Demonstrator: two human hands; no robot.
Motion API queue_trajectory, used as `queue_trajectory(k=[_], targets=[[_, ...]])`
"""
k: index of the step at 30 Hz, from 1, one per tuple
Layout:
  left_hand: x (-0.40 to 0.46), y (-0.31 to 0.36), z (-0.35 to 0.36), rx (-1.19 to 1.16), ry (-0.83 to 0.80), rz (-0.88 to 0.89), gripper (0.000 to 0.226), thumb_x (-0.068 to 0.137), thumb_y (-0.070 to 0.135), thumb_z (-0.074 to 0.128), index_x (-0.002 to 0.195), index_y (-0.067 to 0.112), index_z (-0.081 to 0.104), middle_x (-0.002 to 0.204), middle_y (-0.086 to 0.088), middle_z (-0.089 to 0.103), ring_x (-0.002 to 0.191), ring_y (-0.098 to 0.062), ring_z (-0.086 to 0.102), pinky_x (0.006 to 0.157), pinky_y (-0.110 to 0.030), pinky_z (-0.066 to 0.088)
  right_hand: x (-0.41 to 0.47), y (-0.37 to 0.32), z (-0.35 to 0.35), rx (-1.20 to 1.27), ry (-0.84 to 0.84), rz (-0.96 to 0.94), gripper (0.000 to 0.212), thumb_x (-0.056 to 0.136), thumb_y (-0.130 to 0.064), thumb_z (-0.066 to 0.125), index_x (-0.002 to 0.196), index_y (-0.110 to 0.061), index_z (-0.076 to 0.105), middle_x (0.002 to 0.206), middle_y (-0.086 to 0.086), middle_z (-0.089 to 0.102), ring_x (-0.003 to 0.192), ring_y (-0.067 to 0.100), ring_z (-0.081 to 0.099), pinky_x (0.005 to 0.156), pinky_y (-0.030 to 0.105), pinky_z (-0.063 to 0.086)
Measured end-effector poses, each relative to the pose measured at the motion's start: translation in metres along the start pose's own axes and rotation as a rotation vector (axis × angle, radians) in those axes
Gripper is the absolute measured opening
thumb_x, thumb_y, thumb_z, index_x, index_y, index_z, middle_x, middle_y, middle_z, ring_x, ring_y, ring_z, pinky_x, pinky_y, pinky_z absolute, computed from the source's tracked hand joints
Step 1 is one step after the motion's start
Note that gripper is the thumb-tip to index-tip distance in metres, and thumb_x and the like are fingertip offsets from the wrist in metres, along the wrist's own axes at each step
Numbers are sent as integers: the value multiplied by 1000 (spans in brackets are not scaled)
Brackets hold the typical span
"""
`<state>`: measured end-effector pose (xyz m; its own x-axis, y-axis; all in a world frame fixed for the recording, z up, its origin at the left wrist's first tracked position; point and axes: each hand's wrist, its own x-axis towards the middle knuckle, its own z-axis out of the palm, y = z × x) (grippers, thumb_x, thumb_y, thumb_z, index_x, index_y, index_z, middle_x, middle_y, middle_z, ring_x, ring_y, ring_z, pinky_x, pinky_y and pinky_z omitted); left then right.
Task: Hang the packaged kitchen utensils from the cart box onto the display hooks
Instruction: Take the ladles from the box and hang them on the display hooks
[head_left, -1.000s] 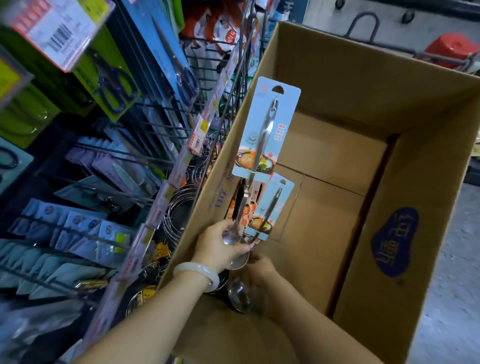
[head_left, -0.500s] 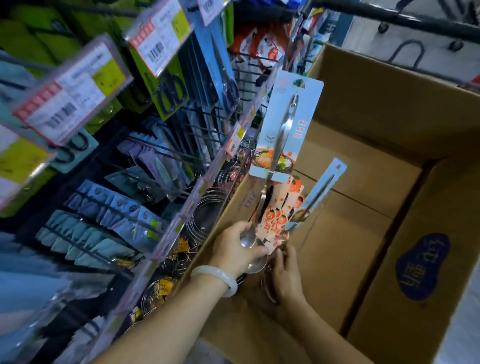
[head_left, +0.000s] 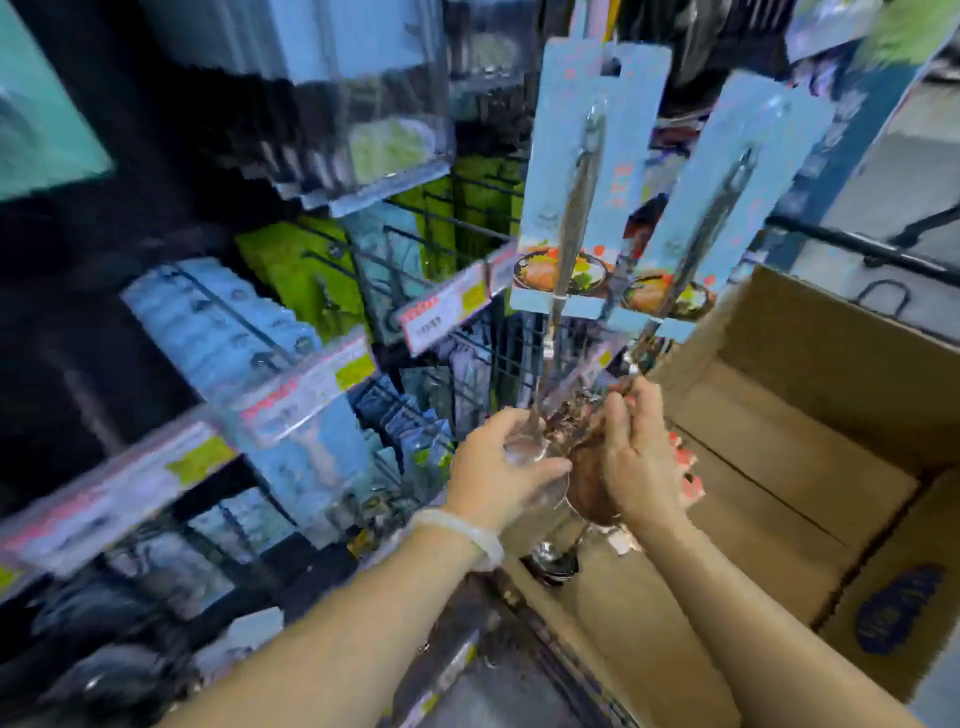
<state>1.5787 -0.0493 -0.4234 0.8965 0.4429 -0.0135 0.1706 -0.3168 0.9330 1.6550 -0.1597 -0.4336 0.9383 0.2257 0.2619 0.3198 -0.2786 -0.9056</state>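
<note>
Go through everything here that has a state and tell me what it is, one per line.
Left hand: grips the left ladle's bowl.
Right hand: grips the right ladle low down.
Left ladle: upright, lifted, unhung.
Right ladle: tilted right, lifted, unhung.
Cart box: open, one ladle inside.

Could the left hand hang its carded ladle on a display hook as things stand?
Probably yes. The left hand grips the ladle at its bowl, card end up beside the display hooks, nothing between. Blur hides which hook is free.
</note>
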Motion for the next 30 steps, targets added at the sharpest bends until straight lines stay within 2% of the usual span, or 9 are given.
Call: queue_trajectory(k=[2, 6, 10, 12, 16, 20, 24, 27, 30], targets=[[-34, 7, -33, -44, 79, 32, 31, 72, 16, 79, 97, 19, 60, 90, 6, 62, 83, -6, 55, 66, 3, 38, -28, -36, 12, 16, -47, -89, 6, 99, -14, 37, 100, -19, 41, 69, -10, 46, 59, -7, 49, 62, 22, 28], [-125, 17, -105, -112, 258, 76, 31, 70, 15, 80, 89, 22, 57, 85, 7, 61, 84, -10, 57, 73, -10, 43, -99, -110, 38, 112, -191, -231, 22, 100, -18, 35, 89, -36, 40, 67, -4, 50, 57, 3, 50, 61, 24, 40], [-237, 18, -186, -118, 473, 108, 32, 71, 11, 80, 96, 14, 60, 87, 6, 61, 81, -5, 57, 69, -1, 39, -188, -195, 70, 255, -375, -338, 19, 100, -17, 35, 85, -28, 40, 65, -1, 46, 51, 3, 44, 53, 15, 36], [-297, 12, -230, -69, 580, 101, 37, 70, 15, 80, 102, 9, 62, 95, -2, 65, 87, -10, 59, 76, -10, 41, -239, -236, 94, 321, -451, -403, 19, 99, -12, 36, 85, -23, 42, 62, -2, 42, 48, -1, 44, 51, 11, 34], [-421, 2, -313, -6, 793, 33, 42, 68, 19, 82, 103, 8, 63, 100, -2, 69, 90, -6, 63, 77, -11, 45, -348, -306, 152, 422, -645, -516, 10, 98, -8, 38, 103, -13, 46, 68, -10, 41, 57, -1, 41, 58, 13, 33], [-545, 2, -379, 10, 990, -32, 25, 72, 3, 78, 87, 11, 59, 79, 2, 61, 56, 10, 56, 51, -6, 44, -466, -375, 201, 512, -928, -580, 9, 99, -14, 39, 101, -18, 46, 79, -10, 48, 67, 2, 43, 64, 12, 34], [-658, -10, -427, 26, 1195, -87, 30, 70, -3, 77, 77, 19, 58, 68, 7, 60, 54, 11, 56, 57, -9, 44, -579, -429, 236, 546, -1164, -680, 21, 99, -15, 39, 86, -32, 43, 79, -13, 50, 73, -13, 50, 70, 6, 37], [-733, -30, -458, -5, 1339, -184, 28, 64, 7, 83, 76, 20, 62, 66, 10, 63, 65, -5, 60, 68, -19, 47, -659, -458, 264, 523, -1281, -742, 24, 99, -19, 39, 80, -33, 41, 72, -12, 46, 66, -4, 47, 65, 14, 38], [-801, -49, -497, -51, 1443, -237, 23, 55, 15, 84, 66, 23, 65, 62, 7, 66, 68, -17, 62, 73, -37, 49, -737, -485, 302, 518, -1357, -788, 13, 98, -20, 40, 93, -31, 42, 77, -13, 50, 80, 14, 55, 74, 30, 42]])
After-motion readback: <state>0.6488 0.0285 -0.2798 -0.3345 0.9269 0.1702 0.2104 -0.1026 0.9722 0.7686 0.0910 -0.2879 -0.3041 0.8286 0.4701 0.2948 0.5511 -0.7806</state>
